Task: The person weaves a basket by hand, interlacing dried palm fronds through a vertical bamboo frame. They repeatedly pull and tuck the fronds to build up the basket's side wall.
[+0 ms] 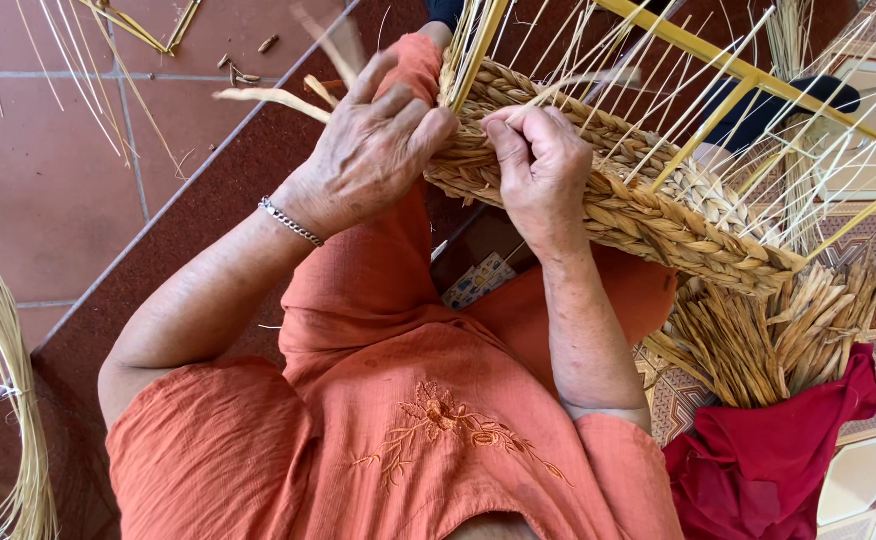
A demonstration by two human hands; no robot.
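Note:
A half-woven basket [648,215] of braided tan straw rests on my raised knee, built around a yellow frame [748,80] with many thin upright stakes. My left hand [373,150], with a silver bracelet at the wrist, grips the braided rim at its left end and pinches a loose straw strand [268,97]. My right hand [538,170] is closed on the same rim just to the right, fingers curled over the weave. Both hands nearly touch each other.
A bundle of cut straw [778,340] lies on a red cloth [768,460] at the right, over patterned floor tiles. Long pale reeds [18,400] curve along the left edge. Straw scraps [243,72] lie on the red tiles at the top left.

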